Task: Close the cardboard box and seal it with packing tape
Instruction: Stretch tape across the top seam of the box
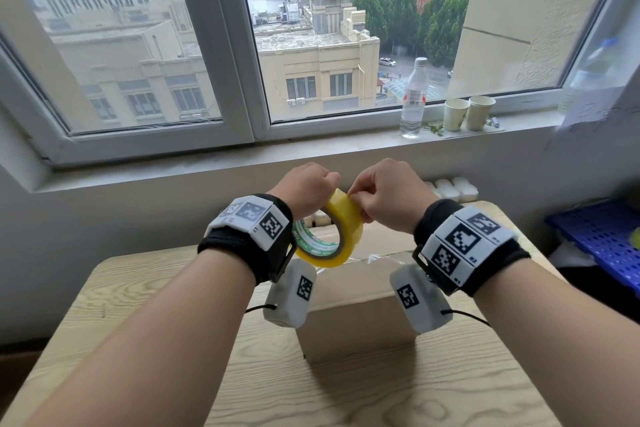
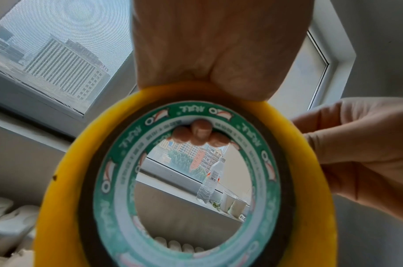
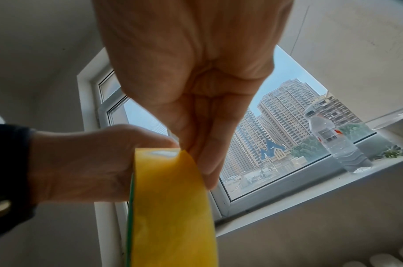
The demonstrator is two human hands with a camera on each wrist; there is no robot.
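Hanging upright between both hands above the cardboard box (image 1: 356, 302), the tape roll (image 1: 332, 236) shows glossy yellow tape wound on a green-printed core. The left hand (image 1: 304, 187) grips its top, fingers (image 2: 196, 133) curled through the hole. The right hand (image 1: 388, 194) pinches at the roll's outer face. The brown, matte box sits closed on the wood-grain table (image 1: 173, 340).

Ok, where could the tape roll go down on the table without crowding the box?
Bare wood lies left of the box and along the near edge of the table. To the right only a thin strip shows beside the right forearm. Both hands hold the tape roll above the box top.
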